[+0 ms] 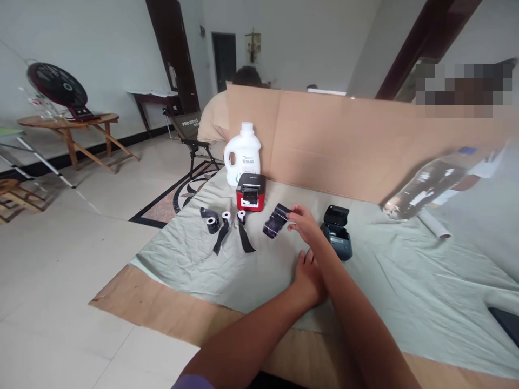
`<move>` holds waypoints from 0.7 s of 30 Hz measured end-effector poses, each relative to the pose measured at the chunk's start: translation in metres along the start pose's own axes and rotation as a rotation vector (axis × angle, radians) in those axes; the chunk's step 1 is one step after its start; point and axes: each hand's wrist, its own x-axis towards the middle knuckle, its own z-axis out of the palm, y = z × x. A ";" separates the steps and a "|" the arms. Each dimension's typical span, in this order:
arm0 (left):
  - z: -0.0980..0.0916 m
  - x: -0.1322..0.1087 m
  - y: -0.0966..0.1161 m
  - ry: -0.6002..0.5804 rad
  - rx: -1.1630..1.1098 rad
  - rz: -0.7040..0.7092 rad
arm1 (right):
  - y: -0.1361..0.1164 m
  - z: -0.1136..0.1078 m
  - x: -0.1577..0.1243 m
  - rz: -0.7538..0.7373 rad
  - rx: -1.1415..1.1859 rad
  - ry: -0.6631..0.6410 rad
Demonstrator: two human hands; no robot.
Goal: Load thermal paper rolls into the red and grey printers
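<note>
My right hand (303, 222) pinches the top edge of a dark, shiny label strip (276, 220) with thin white lines across it. My left hand (310, 276) rests low on the cloth beneath my right forearm, fingers stretched out and partly hidden, with nothing visible in them. Just right of my right wrist stands a small dark label printer (339, 242) with its lid raised. Left of the strip sits a red and black label printer (251, 193), a black piece hanging at its front. Several small label rolls (226, 217) lie farther left, two with black tails unrolled.
A white jug (245, 156) stands behind the red printer. Brown cardboard (316, 143) forms a wall along the back. A large clear bottle (430, 183) leans at the right, near a white paper roll (434, 224). A dark flat object (505, 324) lies at the right edge.
</note>
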 end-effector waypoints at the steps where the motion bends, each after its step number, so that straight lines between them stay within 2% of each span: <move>1: -0.004 -0.002 0.002 -0.013 0.036 0.002 | -0.005 -0.021 -0.008 -0.005 0.019 -0.005; 4: -0.012 -0.006 0.006 -0.026 0.124 -0.008 | -0.021 -0.093 -0.027 -0.065 -0.025 0.061; 7: -0.012 -0.009 0.007 -0.027 0.160 0.001 | -0.029 -0.163 -0.036 -0.145 -0.180 0.150; 10: -0.010 -0.009 0.007 -0.036 0.208 0.007 | -0.023 -0.206 -0.038 -0.153 -0.306 0.164; 12: -0.008 -0.009 0.006 -0.043 0.244 0.009 | -0.015 -0.215 -0.035 -0.117 -0.358 0.118; 15: -0.007 -0.009 0.006 -0.053 0.279 0.016 | -0.003 -0.213 -0.026 -0.088 -0.468 0.074; 21: -0.007 -0.008 0.006 -0.068 0.301 0.014 | 0.006 -0.206 -0.017 -0.125 -0.766 0.139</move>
